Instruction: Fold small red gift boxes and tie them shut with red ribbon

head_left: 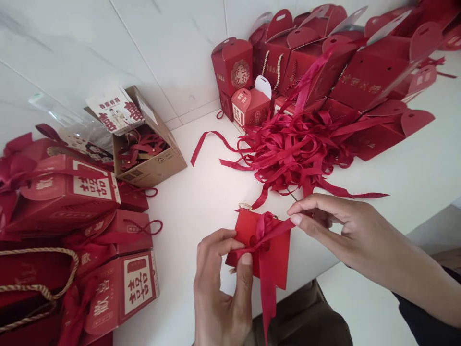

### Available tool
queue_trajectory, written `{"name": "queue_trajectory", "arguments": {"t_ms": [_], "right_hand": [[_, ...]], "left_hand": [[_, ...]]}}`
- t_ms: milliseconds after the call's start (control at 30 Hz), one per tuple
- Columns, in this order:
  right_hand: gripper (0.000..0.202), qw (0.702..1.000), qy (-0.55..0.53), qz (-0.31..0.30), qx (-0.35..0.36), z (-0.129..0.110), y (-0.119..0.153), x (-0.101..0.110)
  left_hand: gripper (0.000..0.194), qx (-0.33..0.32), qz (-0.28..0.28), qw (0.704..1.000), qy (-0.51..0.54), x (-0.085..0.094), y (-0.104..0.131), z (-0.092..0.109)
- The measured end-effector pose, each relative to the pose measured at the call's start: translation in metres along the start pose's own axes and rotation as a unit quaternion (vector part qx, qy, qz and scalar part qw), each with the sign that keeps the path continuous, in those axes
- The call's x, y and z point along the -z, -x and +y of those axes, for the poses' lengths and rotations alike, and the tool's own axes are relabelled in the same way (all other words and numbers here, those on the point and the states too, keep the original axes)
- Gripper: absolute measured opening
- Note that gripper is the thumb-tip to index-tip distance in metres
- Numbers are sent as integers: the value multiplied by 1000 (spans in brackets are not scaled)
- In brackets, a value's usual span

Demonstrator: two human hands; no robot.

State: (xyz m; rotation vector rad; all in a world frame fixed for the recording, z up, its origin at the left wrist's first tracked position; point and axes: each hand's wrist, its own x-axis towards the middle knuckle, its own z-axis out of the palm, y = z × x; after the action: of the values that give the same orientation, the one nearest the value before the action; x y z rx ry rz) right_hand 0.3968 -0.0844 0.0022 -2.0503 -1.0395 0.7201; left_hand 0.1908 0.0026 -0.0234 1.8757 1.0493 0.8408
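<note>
Near the table's front edge is a small red gift box [280,254] with a red ribbon [267,278] looped into a bow over its top. My left hand [225,283] pinches the ribbon at the left of the knot, thumb and fingers pressed together beside the box. On the other side, my right hand [334,223] grips a ribbon end between thumb and fingertips and draws it out to the right. One long tail hangs down the front of the box. Just behind lies a tangled heap of red ribbons [295,149].
Red gift boxes [370,77] crowd the back right against the tiled wall. More boxes [122,288], several tied with ribbon, are stacked at the left. A small cardboard carton [158,168] holds red pieces and a printed card [115,110]. A loose ribbon [211,134] lies mid-table.
</note>
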Motion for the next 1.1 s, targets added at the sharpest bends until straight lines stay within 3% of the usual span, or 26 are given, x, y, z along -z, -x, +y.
{"name": "queue_trajectory", "arguments": {"t_ms": [133, 333, 600, 700, 767, 867, 933, 1000, 1100], "right_hand": [[40, 999, 12, -8, 40, -6, -4, -3], [15, 988, -3, -34, 149, -14, -19, -16], [36, 991, -49, 102, 65, 3, -8, -6], [41, 986, -94, 141, 8, 14, 4, -6], [47, 983, -137, 122, -25, 21, 13, -10], [56, 985, -165, 21, -51, 31, 28, -21], [57, 984, -170, -26, -42, 36, 36, -28], [54, 983, -176, -40, -20, 39, 40, -35], [50, 982, -185, -45, 8, 39, 40, -41]], "left_hand": [[6, 8, 8, 1000, -3, 0, 3, -3], [11, 1, -11, 999, -35, 1, 8, -6], [7, 5, 34, 999, 41, 12, 8, -4], [18, 36, 16, 998, 57, 18, 7, -11], [22, 63, -5, 995, 72, 21, 10, -17], [25, 54, -23, 995, 75, 25, 15, -28], [39, 22, -49, 997, 62, 28, 15, -34], [67, 5, -109, 993, 52, 29, 14, -36], [101, 33, -220, 974, 46, 31, 11, -35]]}}
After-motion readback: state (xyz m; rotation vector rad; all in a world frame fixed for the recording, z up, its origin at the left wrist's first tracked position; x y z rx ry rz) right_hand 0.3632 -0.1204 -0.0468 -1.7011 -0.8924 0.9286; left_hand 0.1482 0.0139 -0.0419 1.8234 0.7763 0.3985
